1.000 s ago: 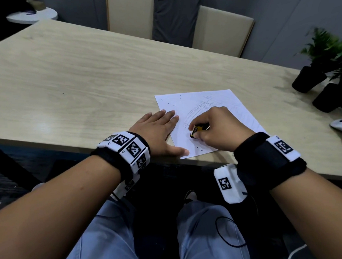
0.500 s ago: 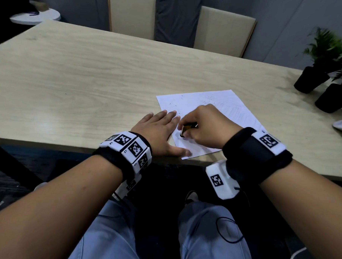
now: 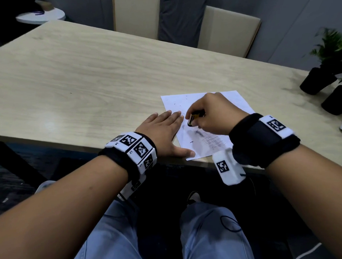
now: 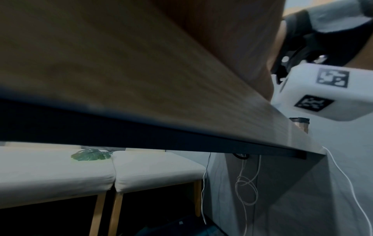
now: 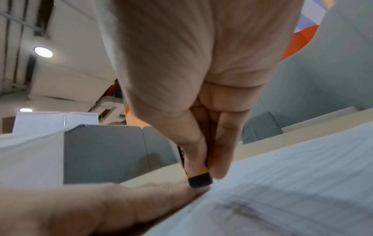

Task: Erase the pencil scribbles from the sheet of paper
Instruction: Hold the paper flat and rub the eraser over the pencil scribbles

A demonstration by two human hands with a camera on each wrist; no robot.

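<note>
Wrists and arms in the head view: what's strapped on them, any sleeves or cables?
No sleeves; both forearms are bare. The left wrist band is black, ringed with white blocks printed with black square codes. The right wrist band is black with one coded block on top and a white box below, a thin dark cable trailing from it.

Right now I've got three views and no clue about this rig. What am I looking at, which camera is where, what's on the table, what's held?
There is no robot: a person wears one camera on the head and one on each wrist, strapped on with the black bands and white marker blocks.

The head view looks down at a wooden table with a sheet of paper at its near edge, pencil marks on it.

The left hand lies flat, on the sheet's left edge. The right hand pinches an eraser, black with a yellow sleeve, tip down on the paper.

The right wrist view shows that eraser close up. The left wrist view mostly shows the table's edge and underside.
</note>
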